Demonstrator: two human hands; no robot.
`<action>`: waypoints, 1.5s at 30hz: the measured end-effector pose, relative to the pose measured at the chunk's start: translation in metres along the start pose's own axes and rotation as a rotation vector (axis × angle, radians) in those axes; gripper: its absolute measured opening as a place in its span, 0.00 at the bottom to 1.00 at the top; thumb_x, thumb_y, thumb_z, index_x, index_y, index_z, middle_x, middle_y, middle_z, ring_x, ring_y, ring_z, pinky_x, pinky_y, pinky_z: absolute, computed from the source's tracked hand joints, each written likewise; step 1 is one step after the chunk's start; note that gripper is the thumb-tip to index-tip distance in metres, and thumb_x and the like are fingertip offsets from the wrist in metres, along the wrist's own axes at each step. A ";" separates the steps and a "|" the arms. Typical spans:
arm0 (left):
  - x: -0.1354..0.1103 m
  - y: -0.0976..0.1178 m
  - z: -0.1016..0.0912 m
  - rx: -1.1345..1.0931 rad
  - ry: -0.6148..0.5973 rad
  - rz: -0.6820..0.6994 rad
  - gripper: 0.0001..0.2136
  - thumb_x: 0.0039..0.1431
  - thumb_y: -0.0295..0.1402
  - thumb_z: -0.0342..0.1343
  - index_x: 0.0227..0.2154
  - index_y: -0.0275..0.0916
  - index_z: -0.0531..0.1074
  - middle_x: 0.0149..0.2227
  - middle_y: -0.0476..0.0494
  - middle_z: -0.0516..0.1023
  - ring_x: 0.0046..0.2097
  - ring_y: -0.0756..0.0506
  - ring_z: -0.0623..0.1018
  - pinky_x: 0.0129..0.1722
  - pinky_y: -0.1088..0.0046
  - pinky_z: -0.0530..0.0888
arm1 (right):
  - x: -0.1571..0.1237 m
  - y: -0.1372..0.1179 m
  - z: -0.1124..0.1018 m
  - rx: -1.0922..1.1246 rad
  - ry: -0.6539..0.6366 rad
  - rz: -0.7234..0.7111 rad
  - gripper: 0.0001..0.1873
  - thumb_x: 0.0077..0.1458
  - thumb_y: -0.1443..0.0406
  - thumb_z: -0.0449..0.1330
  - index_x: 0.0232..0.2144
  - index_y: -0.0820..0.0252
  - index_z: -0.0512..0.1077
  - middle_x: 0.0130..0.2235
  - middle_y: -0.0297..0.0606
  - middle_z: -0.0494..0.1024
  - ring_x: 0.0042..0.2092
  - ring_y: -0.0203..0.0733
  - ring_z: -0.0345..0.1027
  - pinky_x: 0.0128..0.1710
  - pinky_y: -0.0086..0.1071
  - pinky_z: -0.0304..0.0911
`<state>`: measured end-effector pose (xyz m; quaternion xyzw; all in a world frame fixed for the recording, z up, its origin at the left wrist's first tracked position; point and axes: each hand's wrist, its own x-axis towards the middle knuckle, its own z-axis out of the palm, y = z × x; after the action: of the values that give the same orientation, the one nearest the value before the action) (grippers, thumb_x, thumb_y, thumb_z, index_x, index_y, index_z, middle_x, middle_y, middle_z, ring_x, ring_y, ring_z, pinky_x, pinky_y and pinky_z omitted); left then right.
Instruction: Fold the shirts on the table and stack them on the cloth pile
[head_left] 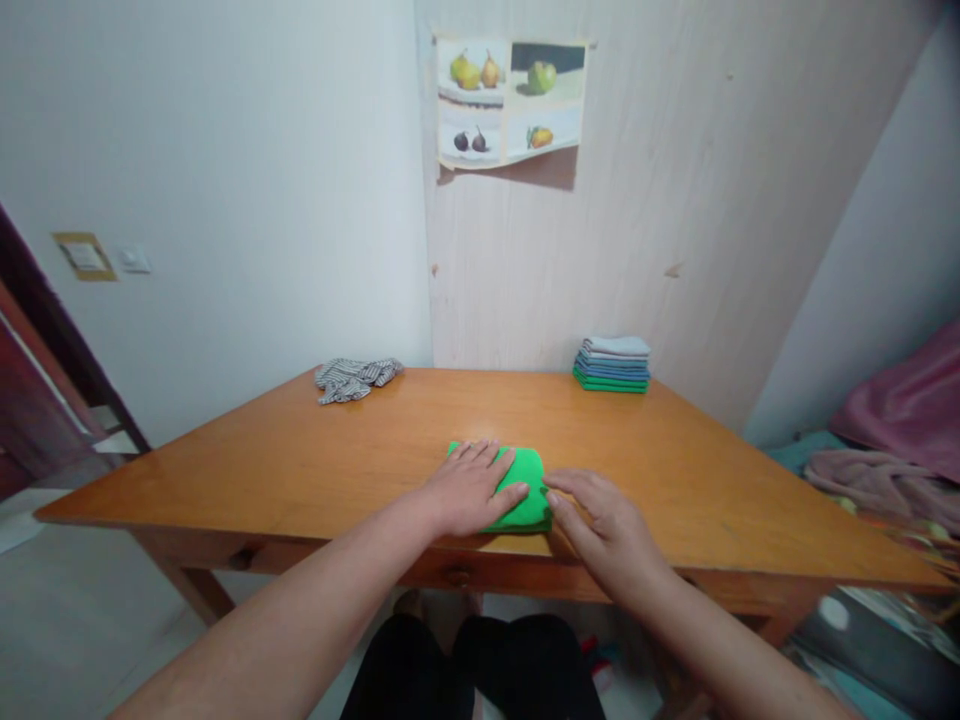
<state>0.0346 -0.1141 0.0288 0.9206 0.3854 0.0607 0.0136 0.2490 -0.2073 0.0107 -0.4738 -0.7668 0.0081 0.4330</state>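
A folded bright green cloth [530, 467] lies near the front edge of the wooden table. My left hand [469, 490] rests flat on its left part, fingers spread and holding nothing. At the cloth's right edge, my right hand [600, 520] is curved, with its thumb and index finger slightly apart. Those fingertips are at or touching the edge; no grip on the cloth shows. The left side of the cloth is partly hidden under my left hand.
On the wooden table [360, 460], a stack of folded cloths [613, 363] stands at the back right. A crumpled striped cloth [356, 378] lies at the back left. Fruit pictures [510, 104] hang on the wall. Pink fabric [907, 405] is piled beyond the right side.
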 end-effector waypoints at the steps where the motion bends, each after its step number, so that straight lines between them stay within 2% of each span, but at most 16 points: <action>1: 0.000 0.000 0.000 0.003 0.001 -0.001 0.37 0.66 0.59 0.28 0.69 0.41 0.51 0.71 0.36 0.51 0.70 0.35 0.51 0.66 0.51 0.47 | 0.000 0.003 0.003 -0.027 -0.015 -0.027 0.14 0.65 0.61 0.54 0.47 0.55 0.75 0.48 0.42 0.79 0.51 0.46 0.71 0.53 0.43 0.65; 6: 0.000 0.002 -0.002 -0.020 -0.015 0.000 0.39 0.65 0.61 0.28 0.69 0.37 0.51 0.70 0.31 0.50 0.71 0.33 0.50 0.66 0.48 0.46 | -0.007 0.018 0.017 -0.124 -0.109 -0.078 0.14 0.66 0.61 0.53 0.46 0.53 0.77 0.52 0.41 0.78 0.55 0.49 0.70 0.56 0.48 0.64; 11: -0.001 -0.002 -0.017 -0.165 -0.080 0.000 0.36 0.68 0.57 0.25 0.69 0.39 0.49 0.71 0.36 0.49 0.71 0.37 0.49 0.67 0.49 0.48 | -0.009 0.020 0.010 -0.088 -0.164 -0.082 0.16 0.65 0.60 0.54 0.52 0.54 0.74 0.55 0.43 0.77 0.57 0.47 0.69 0.58 0.45 0.64; 14: -0.004 -0.002 -0.031 -0.235 -0.047 0.037 0.34 0.70 0.54 0.26 0.69 0.38 0.50 0.70 0.38 0.51 0.71 0.40 0.52 0.67 0.53 0.51 | -0.010 0.021 0.001 -0.065 -0.143 -0.089 0.20 0.64 0.61 0.55 0.57 0.55 0.69 0.57 0.44 0.74 0.59 0.48 0.66 0.59 0.45 0.62; 17: -0.010 0.003 -0.038 -0.195 0.022 0.132 0.32 0.71 0.52 0.31 0.67 0.35 0.55 0.69 0.36 0.55 0.70 0.39 0.55 0.67 0.55 0.53 | -0.015 0.025 -0.002 -0.076 -0.090 -0.062 0.19 0.64 0.62 0.55 0.56 0.55 0.68 0.53 0.43 0.76 0.54 0.48 0.70 0.54 0.44 0.66; 22: -0.027 0.010 -0.029 -0.090 0.096 0.223 0.30 0.66 0.51 0.46 0.64 0.39 0.60 0.68 0.35 0.59 0.68 0.36 0.59 0.66 0.50 0.55 | -0.027 0.029 -0.003 -0.149 -0.063 -0.035 0.12 0.64 0.63 0.54 0.48 0.56 0.70 0.44 0.43 0.78 0.46 0.48 0.72 0.45 0.42 0.69; 26: -0.044 0.005 -0.020 -0.057 0.170 0.237 0.34 0.56 0.41 0.58 0.64 0.37 0.59 0.68 0.33 0.58 0.68 0.34 0.57 0.67 0.51 0.56 | -0.025 0.021 -0.007 -0.225 -0.084 -0.095 0.16 0.64 0.63 0.55 0.54 0.56 0.67 0.50 0.46 0.76 0.51 0.49 0.69 0.50 0.45 0.67; 30: -0.057 -0.004 -0.015 -0.033 0.227 0.229 0.32 0.53 0.32 0.56 0.63 0.37 0.60 0.67 0.35 0.61 0.68 0.35 0.59 0.67 0.52 0.57 | -0.012 0.011 -0.005 -0.308 -0.150 -0.216 0.22 0.62 0.64 0.56 0.59 0.56 0.64 0.60 0.47 0.69 0.62 0.52 0.61 0.58 0.49 0.61; 33: -0.063 -0.010 -0.011 0.013 0.252 0.195 0.30 0.54 0.30 0.54 0.62 0.36 0.61 0.66 0.34 0.63 0.67 0.36 0.60 0.66 0.53 0.59 | -0.002 0.007 0.002 -0.348 -0.222 -0.298 0.25 0.61 0.64 0.57 0.60 0.58 0.64 0.63 0.48 0.67 0.64 0.54 0.58 0.61 0.51 0.58; 37: -0.067 -0.015 -0.006 0.067 0.264 0.166 0.28 0.56 0.29 0.53 0.62 0.35 0.62 0.66 0.33 0.63 0.67 0.38 0.61 0.66 0.55 0.60 | 0.005 0.009 0.011 -0.361 -0.299 -0.303 0.22 0.63 0.63 0.55 0.58 0.62 0.66 0.58 0.49 0.73 0.58 0.53 0.67 0.59 0.50 0.61; 41: -0.066 -0.020 -0.006 0.107 0.252 0.150 0.26 0.60 0.29 0.51 0.62 0.35 0.62 0.66 0.33 0.62 0.67 0.39 0.63 0.65 0.58 0.62 | 0.008 0.011 0.011 -0.367 -0.320 -0.261 0.21 0.64 0.61 0.55 0.57 0.61 0.67 0.55 0.50 0.76 0.53 0.53 0.71 0.53 0.48 0.67; 45: -0.063 -0.029 -0.003 0.131 0.248 0.202 0.24 0.63 0.26 0.49 0.62 0.35 0.63 0.65 0.35 0.64 0.66 0.41 0.65 0.65 0.61 0.63 | 0.012 0.010 0.009 -0.376 -0.348 -0.248 0.18 0.63 0.65 0.53 0.53 0.60 0.69 0.50 0.48 0.79 0.46 0.50 0.75 0.46 0.44 0.70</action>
<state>-0.0307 -0.1388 0.0236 0.9390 0.2928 0.1497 -0.1005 0.2480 -0.1898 0.0086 -0.4398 -0.8697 -0.1060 0.1974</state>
